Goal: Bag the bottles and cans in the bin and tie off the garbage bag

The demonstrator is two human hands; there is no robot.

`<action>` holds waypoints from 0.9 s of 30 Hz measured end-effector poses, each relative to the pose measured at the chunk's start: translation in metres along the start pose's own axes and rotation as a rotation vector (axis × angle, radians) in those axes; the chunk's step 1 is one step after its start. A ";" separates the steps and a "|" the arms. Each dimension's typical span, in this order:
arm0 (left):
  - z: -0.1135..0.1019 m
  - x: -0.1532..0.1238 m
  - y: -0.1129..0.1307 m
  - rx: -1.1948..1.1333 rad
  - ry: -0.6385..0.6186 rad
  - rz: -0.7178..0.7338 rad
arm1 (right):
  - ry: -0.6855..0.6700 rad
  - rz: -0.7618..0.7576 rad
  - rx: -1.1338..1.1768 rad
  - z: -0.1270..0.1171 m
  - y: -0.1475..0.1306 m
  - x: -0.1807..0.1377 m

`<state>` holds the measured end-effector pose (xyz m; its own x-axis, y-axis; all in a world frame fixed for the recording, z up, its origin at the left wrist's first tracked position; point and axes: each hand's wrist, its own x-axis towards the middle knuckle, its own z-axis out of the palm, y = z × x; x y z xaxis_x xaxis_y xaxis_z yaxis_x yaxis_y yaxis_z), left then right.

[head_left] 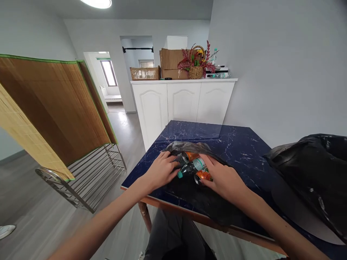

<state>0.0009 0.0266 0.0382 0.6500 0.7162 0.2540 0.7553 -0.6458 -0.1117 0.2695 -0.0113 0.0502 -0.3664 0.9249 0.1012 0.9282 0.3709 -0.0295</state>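
An opened black plastic bag (189, 146) lies on the dark blue marbled table (173, 131), with drink containers bunched in its mouth. Among them are an orange drink can (205, 176), a second orange can (192, 156) behind it, and a clear plastic bottle (188, 169) with a green cap. My left hand (163, 169) is at the bag's left side, its fingers curled in at the edge beside the bottle. From the right, my right hand (223, 177) reaches over the containers, thumb against the front orange can and index finger stretched past it. My palms hide part of the pile.
A large black plastic bag (311, 173) bulges at the table's right end. Left stands a metal rack (94, 180) with a bamboo mat (54, 104) over it. Behind the table, a white cabinet (184, 99) carries cardboard boxes (173, 63) and a flower basket (195, 72).
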 end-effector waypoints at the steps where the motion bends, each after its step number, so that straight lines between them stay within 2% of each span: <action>1: 0.006 0.006 -0.005 0.019 -0.007 -0.042 | 0.002 0.005 0.015 0.001 0.003 0.005; 4: 0.021 0.021 -0.025 0.049 -0.085 -0.129 | -0.003 0.002 0.038 0.008 0.014 0.017; 7: 0.028 0.022 -0.036 0.083 -0.142 -0.149 | -0.013 -0.027 0.062 0.021 0.023 0.023; 12: 0.034 0.015 -0.033 0.117 -0.176 -0.191 | -0.015 -0.063 0.128 0.038 0.029 0.030; 17: 0.035 0.021 -0.024 0.152 -0.158 -0.209 | 0.057 -0.063 0.189 0.050 0.031 0.038; 21: 0.008 0.023 -0.021 0.184 -0.093 -0.191 | 0.143 0.041 0.185 0.065 0.026 0.034; 27: -0.079 0.008 -0.029 0.080 0.254 -0.020 | 0.312 0.131 0.181 0.084 0.007 0.028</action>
<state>-0.0224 0.0305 0.1191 0.6003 0.6328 0.4891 0.7787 -0.6020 -0.1768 0.2603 0.0245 -0.0308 -0.1822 0.9061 0.3818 0.9292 0.2857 -0.2344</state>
